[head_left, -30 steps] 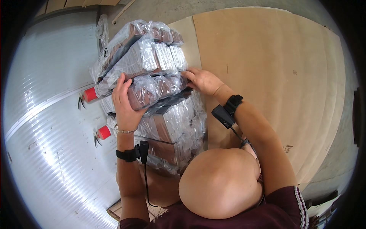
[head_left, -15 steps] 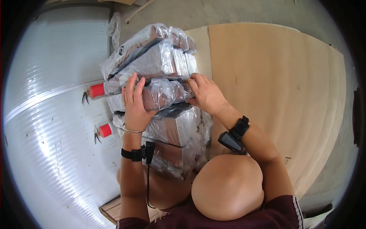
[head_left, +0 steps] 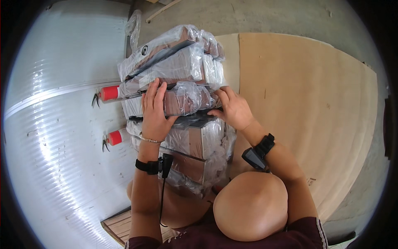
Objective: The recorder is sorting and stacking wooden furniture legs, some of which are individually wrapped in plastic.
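Observation:
Several bundles of brown, flat pieces wrapped in clear plastic stand in a row in front of me. Across the wrapped bundle (head_left: 188,99) in the middle of the row lies my left hand (head_left: 155,114), fingers over its far side and thumb at its near side. My right hand (head_left: 234,108) grips the right end of this same bundle, with the fingers beyond it and the thumb on the near side. Behind it leans a taller wrapped bundle (head_left: 174,68). Nearer to me is another wrapped bundle (head_left: 186,139), its plastic crumpled at the right.
Two red fire extinguishers (head_left: 110,93) lie or stand left of the bundles, beside a pale, shiny ribbed wall or panel (head_left: 62,137). A large plywood sheet (head_left: 306,116) spreads to the right over the concrete floor (head_left: 265,14). My bent knees are close at the front.
The whole view has shifted slightly, so the bundles appear a little further right. Both hands stay at the same bundle, and the right thumb shows more plainly at its near side.

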Tool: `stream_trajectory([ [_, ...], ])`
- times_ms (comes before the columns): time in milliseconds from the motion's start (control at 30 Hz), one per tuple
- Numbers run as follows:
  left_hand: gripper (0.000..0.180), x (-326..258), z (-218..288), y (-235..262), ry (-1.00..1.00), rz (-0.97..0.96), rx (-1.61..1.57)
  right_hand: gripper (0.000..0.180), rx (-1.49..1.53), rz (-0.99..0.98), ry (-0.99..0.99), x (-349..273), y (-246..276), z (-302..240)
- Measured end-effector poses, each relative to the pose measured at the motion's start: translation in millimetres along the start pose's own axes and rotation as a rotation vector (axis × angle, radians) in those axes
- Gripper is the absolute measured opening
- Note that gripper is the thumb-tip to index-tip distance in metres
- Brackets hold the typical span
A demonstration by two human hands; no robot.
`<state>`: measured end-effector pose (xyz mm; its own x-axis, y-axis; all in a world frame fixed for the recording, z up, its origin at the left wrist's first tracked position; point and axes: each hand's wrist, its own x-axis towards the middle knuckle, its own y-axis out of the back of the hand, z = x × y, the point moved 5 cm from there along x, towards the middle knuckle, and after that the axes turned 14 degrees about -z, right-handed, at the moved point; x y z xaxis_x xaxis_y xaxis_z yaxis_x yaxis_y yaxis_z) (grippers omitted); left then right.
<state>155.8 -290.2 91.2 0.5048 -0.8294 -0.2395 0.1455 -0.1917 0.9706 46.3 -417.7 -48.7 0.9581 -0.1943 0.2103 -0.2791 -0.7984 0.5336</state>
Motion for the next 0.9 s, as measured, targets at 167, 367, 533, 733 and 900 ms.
stream_trajectory([
  [167,0.096,-3.8,2.3,5.0,0.03,0.009,-0.005,0.033,0.305,-0.316,-0.294,-6.2,-10.6,-0.9],
  [367,0.09,-26.7,1.1,12.0,0.141,0.104,-0.137,0.046,1.263,-0.493,-0.262,-16.0,-41.9,-9.9],
  [533,0.078,-33.9,0.4,6.4,0.111,0.06,-0.17,0.047,1.315,-0.651,-0.265,-7.8,-46.1,-15.1],
  [733,0.073,-33.7,-2.3,0.0,0.097,0.065,-0.148,0.04,1.62,-0.517,-0.2,-11.9,-46.3,-13.7],
  [900,0.072,-33.0,-1.6,-3.9,0.076,0.086,-0.138,0.035,1.713,-0.435,-0.232,-13.1,-47.7,-10.1],
])
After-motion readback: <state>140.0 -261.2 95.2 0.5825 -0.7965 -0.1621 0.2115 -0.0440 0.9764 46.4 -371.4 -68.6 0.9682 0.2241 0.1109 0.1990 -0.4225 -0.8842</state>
